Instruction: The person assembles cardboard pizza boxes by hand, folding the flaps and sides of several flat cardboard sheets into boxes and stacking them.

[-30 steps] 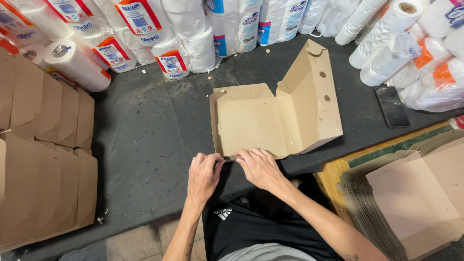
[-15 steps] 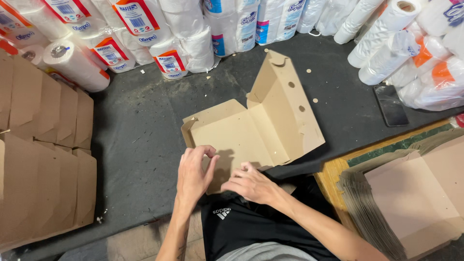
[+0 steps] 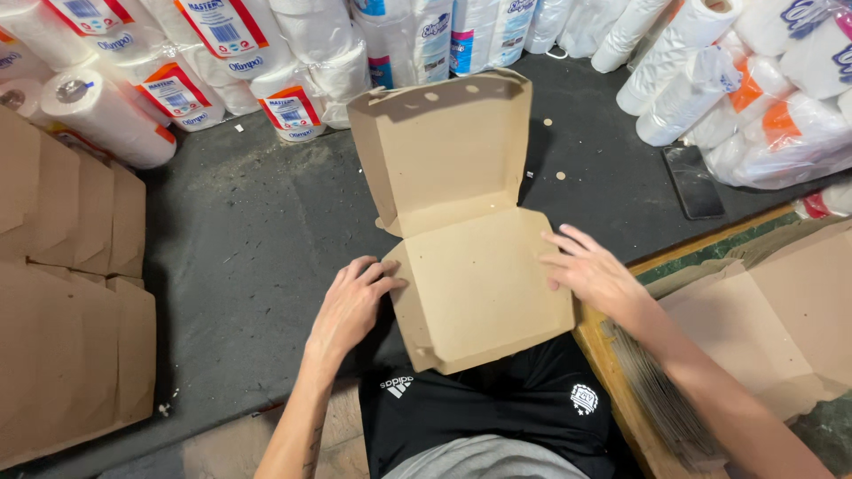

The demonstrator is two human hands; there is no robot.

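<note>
Dark floor; cardboard box btwn left hand & right hand, both touching.

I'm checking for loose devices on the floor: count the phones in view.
1. A dark phone lies flat on the black floor at upper right, beside the wrapped paper rolls, beyond the right hand. Others may be hidden under the rolls.

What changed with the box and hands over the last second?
The cardboard box turned from lid-right to lid-away and slid toward the person. Left hand moved from the front edge to the left wall, right hand to the right wall. Paper rolls, phone and flat stacks stayed put.
</note>
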